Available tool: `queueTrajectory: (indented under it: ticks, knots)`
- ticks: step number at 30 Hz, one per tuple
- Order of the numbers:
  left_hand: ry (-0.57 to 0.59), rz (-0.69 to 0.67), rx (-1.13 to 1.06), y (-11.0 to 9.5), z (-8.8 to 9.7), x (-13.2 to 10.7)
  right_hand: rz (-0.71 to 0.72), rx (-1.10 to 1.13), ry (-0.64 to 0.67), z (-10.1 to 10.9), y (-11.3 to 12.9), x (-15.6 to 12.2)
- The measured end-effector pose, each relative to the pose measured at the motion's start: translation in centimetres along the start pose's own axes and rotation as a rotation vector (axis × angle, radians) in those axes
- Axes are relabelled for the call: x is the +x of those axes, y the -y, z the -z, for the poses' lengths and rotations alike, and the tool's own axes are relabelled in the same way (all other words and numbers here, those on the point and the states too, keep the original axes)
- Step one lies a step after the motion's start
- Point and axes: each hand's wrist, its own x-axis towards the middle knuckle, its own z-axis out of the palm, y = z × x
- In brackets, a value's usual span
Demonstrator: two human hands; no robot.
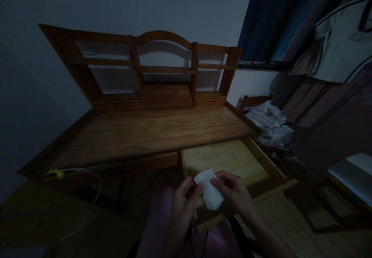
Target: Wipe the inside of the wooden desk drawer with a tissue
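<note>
A folded white tissue (211, 194) is pinched between both hands, above the front of a pulled-out drawer. My left hand (186, 198) grips its left edge, with the thumb on top. On the other side my right hand (232, 188) pinches the upper right edge between thumb and fingers. Beneath them the wooden drawer (226, 157) shows its pale bottom board, and its front panel runs under my wrists. The underside of the tissue and the fingertips behind it are hidden.
The wooden desk (157, 130) carries a shelf unit (168, 70) against the wall. A white cable (99, 192) with a yellow tag hangs at the left. To the right are plastic bags (269, 120) on a chair, a stool (345, 184) and hanging clothes (345, 40).
</note>
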Motion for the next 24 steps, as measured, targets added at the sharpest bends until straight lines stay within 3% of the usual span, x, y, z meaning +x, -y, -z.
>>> queueTrajectory:
  ticks: [7,13,18,21,24]
  knots:
    - [-0.013,0.013,-0.02,0.1,0.5,0.1,-0.009,-0.004,0.021,0.0,0.2,0.2]
    - [0.095,0.022,-0.026,0.8,0.2,-0.1,-0.052,0.02,0.083,0.0,-0.7,0.2]
    - [0.12,0.03,-0.006,1.2,0.2,-0.1,-0.084,0.085,0.074,0.2,-0.8,0.1]
    - [0.101,0.011,0.028,1.5,0.3,0.1,-0.071,0.067,0.062,0.1,-0.9,-0.1]
    - [0.023,-0.021,0.087,1.8,0.4,0.1,0.003,-0.017,-0.032,0.2,-0.3,-0.5]
